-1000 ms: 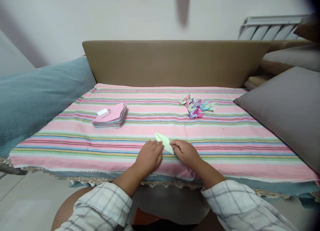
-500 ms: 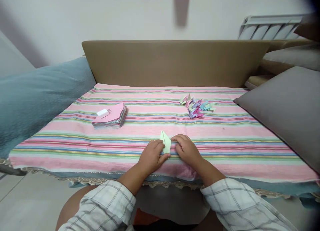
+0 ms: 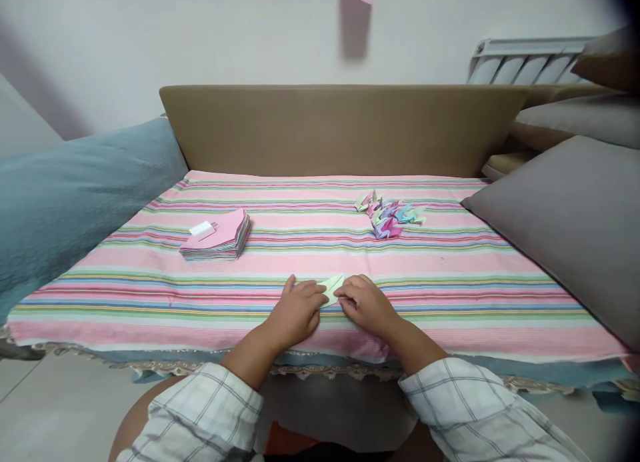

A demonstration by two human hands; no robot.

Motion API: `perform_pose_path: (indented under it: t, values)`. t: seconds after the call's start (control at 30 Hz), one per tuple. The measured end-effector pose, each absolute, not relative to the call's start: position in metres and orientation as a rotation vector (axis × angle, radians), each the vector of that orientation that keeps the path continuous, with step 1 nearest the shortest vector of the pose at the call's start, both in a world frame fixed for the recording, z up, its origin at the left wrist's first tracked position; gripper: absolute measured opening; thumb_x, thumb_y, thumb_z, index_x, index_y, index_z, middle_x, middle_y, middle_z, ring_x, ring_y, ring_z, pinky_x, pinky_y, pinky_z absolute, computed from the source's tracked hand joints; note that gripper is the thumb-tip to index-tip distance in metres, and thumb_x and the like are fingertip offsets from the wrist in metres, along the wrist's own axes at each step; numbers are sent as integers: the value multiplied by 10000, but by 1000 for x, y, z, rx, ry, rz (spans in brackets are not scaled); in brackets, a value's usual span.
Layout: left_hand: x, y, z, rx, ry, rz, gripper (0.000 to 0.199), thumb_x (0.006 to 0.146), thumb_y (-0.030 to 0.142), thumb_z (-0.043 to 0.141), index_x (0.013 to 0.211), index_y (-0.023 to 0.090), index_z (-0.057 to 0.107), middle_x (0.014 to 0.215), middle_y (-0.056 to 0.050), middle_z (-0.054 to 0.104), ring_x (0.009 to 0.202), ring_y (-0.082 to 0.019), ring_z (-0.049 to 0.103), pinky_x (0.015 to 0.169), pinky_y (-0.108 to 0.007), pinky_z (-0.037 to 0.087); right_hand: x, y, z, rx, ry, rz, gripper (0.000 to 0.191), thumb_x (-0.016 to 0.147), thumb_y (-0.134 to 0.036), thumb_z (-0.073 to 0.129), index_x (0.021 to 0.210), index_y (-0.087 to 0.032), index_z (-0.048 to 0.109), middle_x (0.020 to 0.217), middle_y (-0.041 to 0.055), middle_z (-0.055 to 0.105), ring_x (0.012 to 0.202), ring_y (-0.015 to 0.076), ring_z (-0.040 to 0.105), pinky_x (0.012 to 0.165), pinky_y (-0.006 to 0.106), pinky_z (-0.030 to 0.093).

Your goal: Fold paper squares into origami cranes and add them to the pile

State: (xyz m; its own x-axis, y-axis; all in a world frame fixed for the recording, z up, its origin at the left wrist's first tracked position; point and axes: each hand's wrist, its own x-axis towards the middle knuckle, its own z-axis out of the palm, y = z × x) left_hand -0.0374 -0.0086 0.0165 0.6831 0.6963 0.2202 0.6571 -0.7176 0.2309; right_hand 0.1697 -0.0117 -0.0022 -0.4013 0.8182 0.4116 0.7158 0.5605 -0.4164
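A small pale green sheet of folded paper (image 3: 333,283) is lying on a striped pink, white, green and blue cloth (image 3: 280,262), near its front edge and between the person's two hands; a crease line is running slantwise across its upper face. The left hand (image 3: 295,314) is resting palm down, its fingertips lying over the left part of the paper and its index finger lifting away, pointing forward; the right hand (image 3: 367,305) is curling inward, its fingertips touching the paper's right part; the two hands are facing each other without meeting, the paper bridging the narrow gap; whether either thumb is gripping from beneath, one cannot tell. Both forearms are reaching in from white sleeves with a dark check (image 3: 475,399).

Farther back on the left, a thick square stack of coloured paper (image 3: 220,254) is sitting on the cloth, a pink sheet topping it; a white plug adapter with metal prongs (image 3: 201,231) is lying on that sheet. Farther back on the right, a cluster of small folded paper figures in pink, purple, green and turquoise (image 3: 387,223) is spreading over the stripes, well apart from the stack. A brown, smooth backrest (image 3: 340,129) is standing behind the cloth; a blue fabric-covered bolster (image 3: 90,172) is flanking it on the left, and a large grey cushion (image 3: 565,215) is leaning on the right.
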Motion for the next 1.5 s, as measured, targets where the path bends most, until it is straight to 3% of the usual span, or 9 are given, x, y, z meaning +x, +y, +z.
perform_pose_path:
  t: [0.2,0.4,0.53,0.87,1.1,1.5]
  values:
    - [-47,1,17,2795,1089,414,288,801,91,453,955,267,623,1201,-21,621,1183,-226,484,1041,-584,191,168,-13,-1,-1140,-2304,211,157,799,-216,580,929,-223,668,1111,60,627,993,212,524,867,382,402]
    - [-46,2,17,2700,1091,472,282,744,88,506,954,240,618,1176,-24,632,1103,-204,542,998,-463,323,166,-9,-9,-1121,-2296,240,132,813,-286,604,897,-205,667,1058,64,656,945,208,554,850,373,414]
    - [-44,3,18,2641,1117,526,187,743,271,629,923,218,622,1137,-37,651,1055,-226,565,934,-412,384,165,-6,-12,-1093,-2280,248,110,826,-275,595,865,-204,668,1021,64,664,926,200,570,846,368,421]
    - [-40,5,17,2578,1161,588,68,779,283,625,779,214,628,1054,-29,685,1005,-208,590,908,-380,396,165,-3,-12,-1076,-2257,271,89,816,-273,616,841,-206,669,985,62,665,908,182,580,830,344,425]
    - [-38,4,14,2563,1187,634,125,805,262,580,700,198,605,1015,-32,695,973,-200,595,894,-381,391,159,-4,-11,-1167,-2199,282,118,842,-255,562,780,-189,637,866,53,617,823,174,540,761,312,413]
    - [-34,6,7,2413,1312,731,72,748,217,606,676,213,604,957,-9,705,932,-194,603,884,-378,388,145,-1,-9,-1423,-2067,373,115,771,-200,573,657,-187,581,752,22,566,771,160,520,746,277,385]
